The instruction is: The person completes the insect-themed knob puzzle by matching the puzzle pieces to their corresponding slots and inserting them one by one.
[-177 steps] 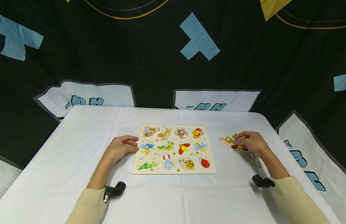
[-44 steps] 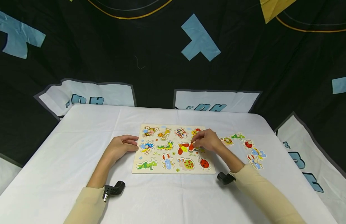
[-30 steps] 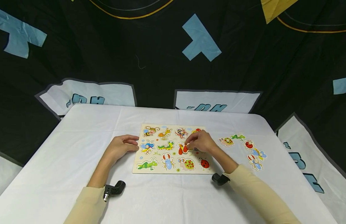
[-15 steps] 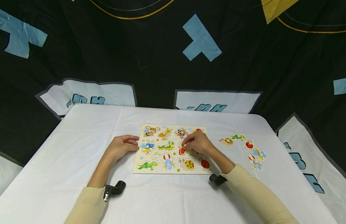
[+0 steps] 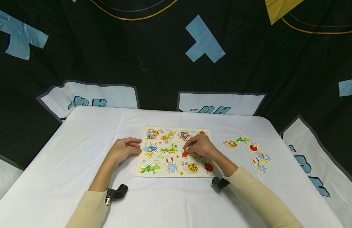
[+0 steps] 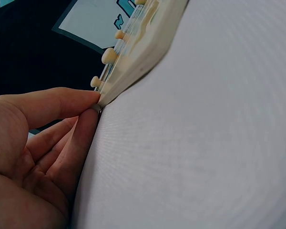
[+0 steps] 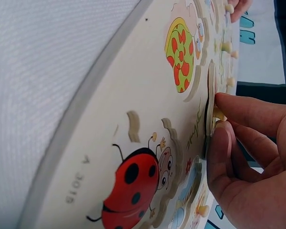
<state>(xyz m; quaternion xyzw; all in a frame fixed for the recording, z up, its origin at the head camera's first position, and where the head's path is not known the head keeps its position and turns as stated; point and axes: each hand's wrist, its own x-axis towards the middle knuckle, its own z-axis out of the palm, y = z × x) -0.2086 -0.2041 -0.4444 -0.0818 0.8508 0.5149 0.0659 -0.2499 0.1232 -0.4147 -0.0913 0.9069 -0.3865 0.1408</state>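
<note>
My right hand (image 5: 201, 145) pinches the yellow knob (image 7: 219, 113) of a red puzzle piece (image 5: 185, 154) over the wooden puzzle board (image 5: 164, 174). That piece appears edge-on in the right wrist view, low against the board and slightly tilted; the hand hides much of it. My left hand (image 5: 120, 151) rests at the board's left edge, thumb and fingertips touching it. Bare recesses printed with a ladybug (image 7: 131, 183) and a snail (image 7: 181, 55) show in the right wrist view. Several knobs (image 6: 109, 56) stand up from pieces in the board in the left wrist view.
Loose pieces lie right of the board: a snail (image 5: 230, 144), a caterpillar (image 5: 242, 139), a ladybug (image 5: 253, 147), a dragonfly (image 5: 263, 156) and a stag beetle (image 5: 260, 165). White cloth (image 5: 161, 202) covers the table. A dark printed curtain (image 5: 161, 53) hangs behind.
My right hand has moved left from the loose pieces to the board, bringing the red piece over the right middle of it. Lately it shifted only slightly left. The left hand has stayed put.
</note>
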